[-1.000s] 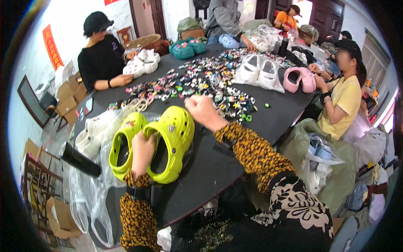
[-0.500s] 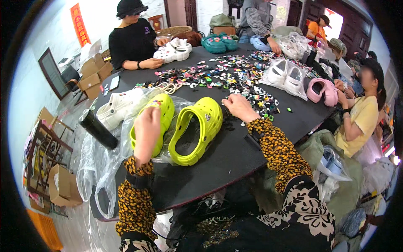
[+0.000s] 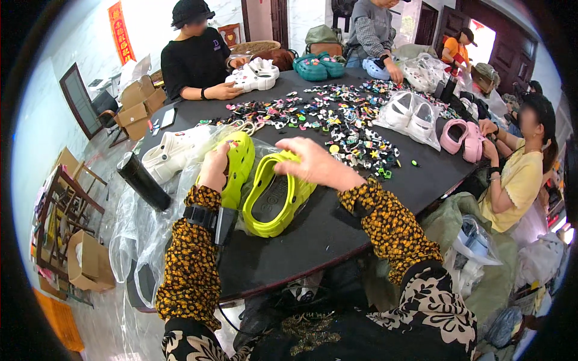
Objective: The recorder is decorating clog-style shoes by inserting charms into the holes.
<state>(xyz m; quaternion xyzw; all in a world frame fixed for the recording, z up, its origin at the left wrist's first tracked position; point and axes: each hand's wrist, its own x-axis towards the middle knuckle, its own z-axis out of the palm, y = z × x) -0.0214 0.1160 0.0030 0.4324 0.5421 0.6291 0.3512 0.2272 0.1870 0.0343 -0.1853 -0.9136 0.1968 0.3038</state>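
Observation:
Two lime-green clogs lie side by side before me on clear plastic. My left hand (image 3: 214,167) is closed on the left clog (image 3: 242,159), its fingers at the side opening; small charms sit on that clog's toe. Over the toe of the right clog (image 3: 271,222) passes my right hand (image 3: 316,163), palm down. Its fingers reach leftward and apart, with no object visible in them. The hand covers much of that clog's toe. Beyond the clogs spreads a pile of small colourful shoe charms (image 3: 355,135).
At left stand white clogs (image 3: 171,153) in plastic and a black cylinder (image 3: 143,180). A phone (image 3: 168,118) lies farther back. Bagged white shoes (image 3: 412,117) and pink clogs (image 3: 462,139) are at right. Across the black table (image 3: 337,225), co-workers handle white clogs (image 3: 253,74); teal clogs (image 3: 319,66) sit nearby.
My right hand has moved left from the near edge of the charm pile to above the right clog. My left hand has gone from hovering over the left clog to gripping it.

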